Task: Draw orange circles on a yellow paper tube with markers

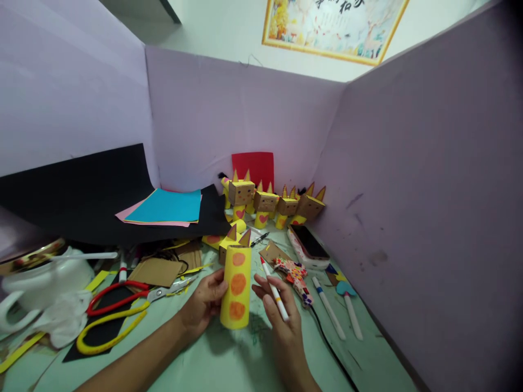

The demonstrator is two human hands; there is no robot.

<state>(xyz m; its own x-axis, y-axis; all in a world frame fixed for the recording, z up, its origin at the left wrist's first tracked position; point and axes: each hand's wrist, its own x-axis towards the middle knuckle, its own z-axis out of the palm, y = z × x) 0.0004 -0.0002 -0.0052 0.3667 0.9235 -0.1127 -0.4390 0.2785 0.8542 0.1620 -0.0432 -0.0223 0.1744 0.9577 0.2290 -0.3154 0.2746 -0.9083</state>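
My left hand (208,298) grips a yellow paper tube (244,283) by its left side. Three orange-red spots run down the tube, which stands nearly upright above the table. In my right hand (284,321) is a white marker (274,293) with an orange band, its red tip uncapped and pointing up and left, apart from the tube. Just behind the tube lies a yellow paper piece with a box-like head and pointed ears (232,237), partly hidden. Farther back stand several yellow paper animals (267,201) with brown cardboard heads, some with hearts on their fronts.
Red-and-yellow scissors (118,305), cardboard pieces (157,270) and a white teapot-like vessel (49,277) are at left. Coloured sheets (165,207) lie on black paper (81,201). At right are a phone (310,240), a patterned corded tool (295,275) and markers (329,307). Lilac panels (245,109) enclose the table.
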